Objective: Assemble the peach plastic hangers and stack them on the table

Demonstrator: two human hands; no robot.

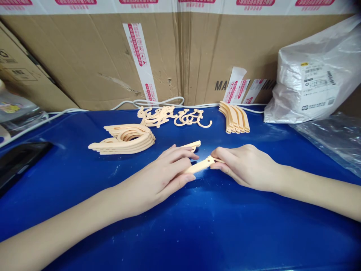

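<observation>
Blue tabletop [214,233], glossy, light reflections, small pale specks scattered in front. Left hand [170,171] closed around a beige plastic piece [200,165], over the middle of the table; the piece slants up to the right, small hole near its end. Right hand [248,167] pinching a thin beige part [219,160], thumb and fingers together on it, right at that end; whether the two are joined, can't tell. Another beige end pokes out beyond the left fingers.

Behind the hands, three groups on the table: stack of curved pieces [135,146] at left, pile of hooks [187,118] in the middle, row of curved bars [235,118] at right. White cable [67,110] runs along the back edge, looped near the middle. Cardboard wall [98,45] behind, with red-and-white tape [141,60] and partly covered black lettering. Right: whitish plastic bag [290,75] with printed label [321,88], clear plastic sheet [332,141] beside it. Left edge: dark flat object [22,162], cut off by the frame.
</observation>
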